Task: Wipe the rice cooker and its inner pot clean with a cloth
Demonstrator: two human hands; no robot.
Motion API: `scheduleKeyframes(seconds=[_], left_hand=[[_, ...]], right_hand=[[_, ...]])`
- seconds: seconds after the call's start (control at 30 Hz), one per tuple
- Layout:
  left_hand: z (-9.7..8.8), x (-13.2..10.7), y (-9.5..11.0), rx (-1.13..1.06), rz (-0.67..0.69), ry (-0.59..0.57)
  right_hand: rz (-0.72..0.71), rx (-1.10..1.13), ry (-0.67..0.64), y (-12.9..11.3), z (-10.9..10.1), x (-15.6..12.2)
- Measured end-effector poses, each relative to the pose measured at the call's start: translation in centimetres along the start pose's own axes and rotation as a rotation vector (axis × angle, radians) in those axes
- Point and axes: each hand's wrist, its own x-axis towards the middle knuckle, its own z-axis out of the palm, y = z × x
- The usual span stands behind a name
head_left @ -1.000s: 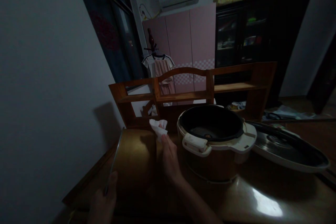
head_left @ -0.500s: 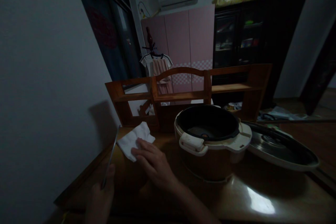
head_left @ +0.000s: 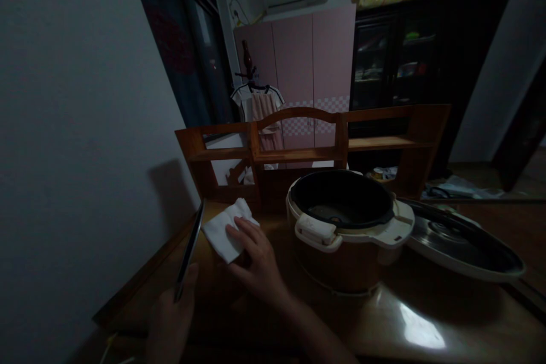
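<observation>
A thin, flat, dark object with a shiny edge (head_left: 190,250) is gripped near its lower end by my left hand (head_left: 173,315). It stands tilted and nearly edge-on, so its kind is unclear. Folded white tissue or cloth (head_left: 222,238) is held by my right hand (head_left: 261,273), fingers over its right side and thumb below. The tissue is close beside the flat object; whether they touch cannot be made out. Right of my hands sits a white-rimmed electric cooker (head_left: 318,228) with its top off and a dark inner pot (head_left: 341,193) inside.
The cooker's lid (head_left: 464,239) lies underside up at the right. A wooden shelf unit (head_left: 298,154) runs along the back of the glossy table (head_left: 358,324). A wall (head_left: 85,153) closes off the left. Behind are a pink wardrobe (head_left: 294,62) and a dark cabinet (head_left: 460,51).
The flat object has turned a little, showing more of its dark face. My right hand and the tissue have shifted slightly right in view, with the fingers more bent. The whole view has shifted slightly.
</observation>
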Motion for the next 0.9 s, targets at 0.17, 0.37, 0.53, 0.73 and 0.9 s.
scheduleKeyframes(seconds=[0.17, 0.37, 0.53, 0.73, 0.9], left_hand=[[0.1, -0.5, -0.2, 0.002, 0.034, -0.062], [0.3, -1.5, 0.7, -0.007, -0.009, -0.144], [0.5, -1.9, 1.1, 0.01, 0.005, -0.144], [0.9, -2.2, 2.0, 0.043, 0.03, -0.175], [1.3, -2.6, 2.9, 0.111, 0.04, -0.126]], right_hand=[[0.064, 0.013, 0.023, 0.4, 0.5, -0.2], [0.14, 0.002, 0.067, 0.0, 0.7, 0.0], [0.22, 0.102, 0.181, 0.1, 0.6, 0.3], [0.229, 0.148, 0.269, -0.3, 1.1, 0.0], [0.232, 0.207, 0.253, -0.6, 1.0, -0.7]])
